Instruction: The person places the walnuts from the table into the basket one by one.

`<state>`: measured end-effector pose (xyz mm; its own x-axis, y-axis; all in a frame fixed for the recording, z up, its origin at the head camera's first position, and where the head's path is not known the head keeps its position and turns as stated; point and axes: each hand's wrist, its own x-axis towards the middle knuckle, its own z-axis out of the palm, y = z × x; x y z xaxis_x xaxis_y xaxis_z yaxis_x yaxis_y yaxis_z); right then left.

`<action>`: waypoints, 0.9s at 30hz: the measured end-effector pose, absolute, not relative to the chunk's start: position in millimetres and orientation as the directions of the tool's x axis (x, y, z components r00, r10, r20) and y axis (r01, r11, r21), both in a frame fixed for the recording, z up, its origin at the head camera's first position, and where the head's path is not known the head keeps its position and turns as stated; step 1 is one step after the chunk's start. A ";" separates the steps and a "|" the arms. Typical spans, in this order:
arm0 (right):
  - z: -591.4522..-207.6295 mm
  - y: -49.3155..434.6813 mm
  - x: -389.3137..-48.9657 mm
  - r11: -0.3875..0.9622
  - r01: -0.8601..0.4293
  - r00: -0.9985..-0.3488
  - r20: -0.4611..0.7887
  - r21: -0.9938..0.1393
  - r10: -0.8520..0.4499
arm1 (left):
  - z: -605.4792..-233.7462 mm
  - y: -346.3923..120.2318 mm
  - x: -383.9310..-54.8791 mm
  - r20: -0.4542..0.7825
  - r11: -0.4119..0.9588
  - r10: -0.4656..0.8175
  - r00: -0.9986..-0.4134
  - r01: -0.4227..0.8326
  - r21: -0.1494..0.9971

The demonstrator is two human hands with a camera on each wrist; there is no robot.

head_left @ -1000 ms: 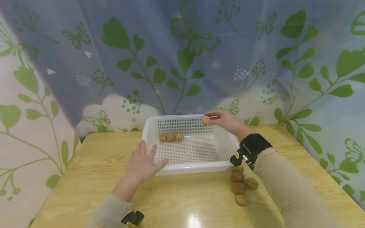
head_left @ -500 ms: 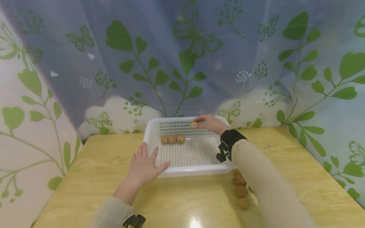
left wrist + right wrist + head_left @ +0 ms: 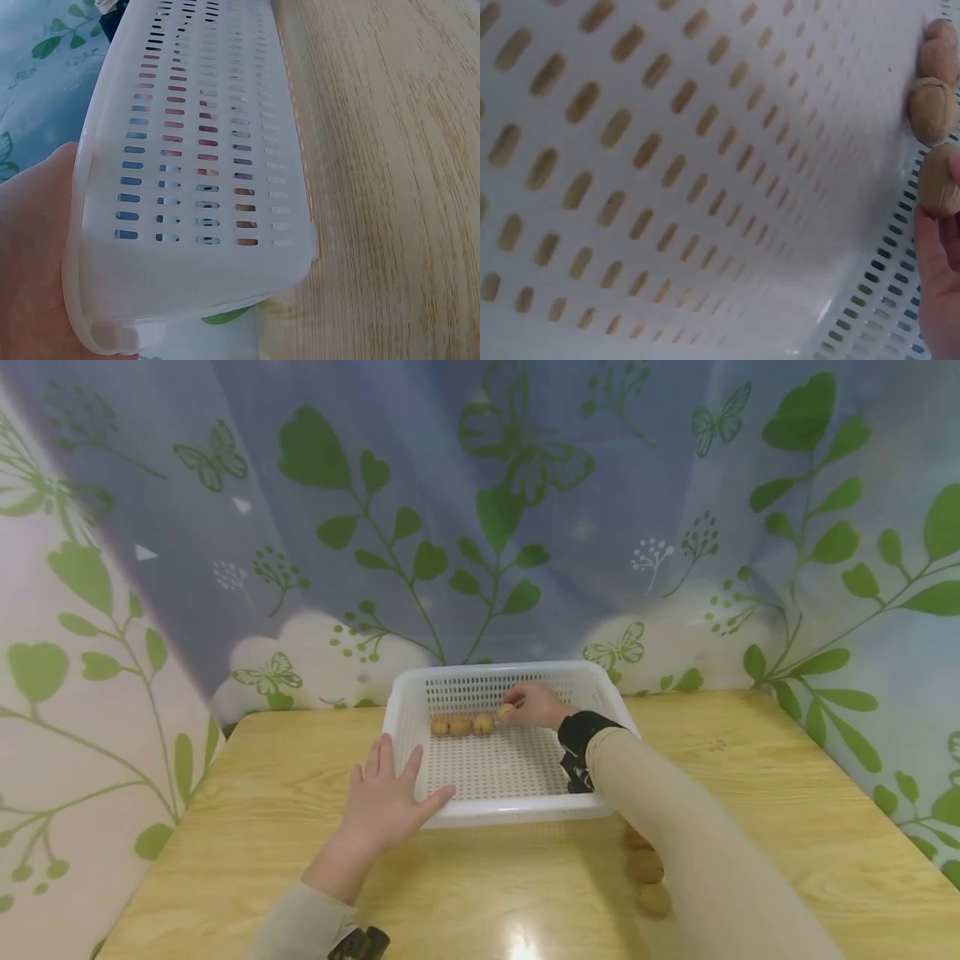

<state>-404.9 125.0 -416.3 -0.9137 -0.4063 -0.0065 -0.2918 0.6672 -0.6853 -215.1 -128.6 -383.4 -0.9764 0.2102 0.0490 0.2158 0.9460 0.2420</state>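
My right hand (image 3: 534, 705) reaches inside the white plastic basket (image 3: 517, 810) and pinches a walnut (image 3: 506, 713) between thumb and fingers. That walnut is at the right end of a row of three walnuts (image 3: 461, 724) lying along the basket's back wall. In the right wrist view the held walnut (image 3: 939, 181) sits close beside the row's nearest walnut (image 3: 932, 111). My left hand (image 3: 384, 800), fingers spread and straight, rests at the basket's front left corner. The left wrist view shows part of that hand (image 3: 34, 255) against the basket rim (image 3: 75, 225).
Several more walnuts (image 3: 645, 866) lie on the wooden table (image 3: 277, 793) just in front of the basket's right corner, partly hidden by the right sleeve (image 3: 682, 827). A curtain (image 3: 420, 510) with a leaf and butterfly print hangs behind the table.
My right hand has carried the walnut left from over the basket's back right rim, then down into the basket beside the row. The left hand has stayed at the corner.
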 end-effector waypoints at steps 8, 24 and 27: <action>-475.2 135.4 -460.5 0.699 -0.435 -0.866 0.051 -0.567 -0.498 | -383.6 -127.7 -215.0 0.041 0.949 0.205 -0.978 0.208 0.238; -331.8 170.5 -377.8 0.639 -0.309 -0.854 -0.089 -0.705 -0.512 | -384.1 -131.4 -220.6 0.067 0.948 0.217 -0.974 0.226 0.222; -319.8 191.5 -364.3 0.619 -0.274 -0.862 -0.098 -0.736 -0.498 | -383.3 -129.0 -220.7 0.054 0.948 0.221 -0.974 0.227 0.225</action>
<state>-364.3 191.5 -319.8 -0.8616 -0.4980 -0.0985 -0.2739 0.6194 -0.7358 -220.7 -129.0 -383.3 -0.9738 0.2207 0.0544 0.2273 0.9475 0.2248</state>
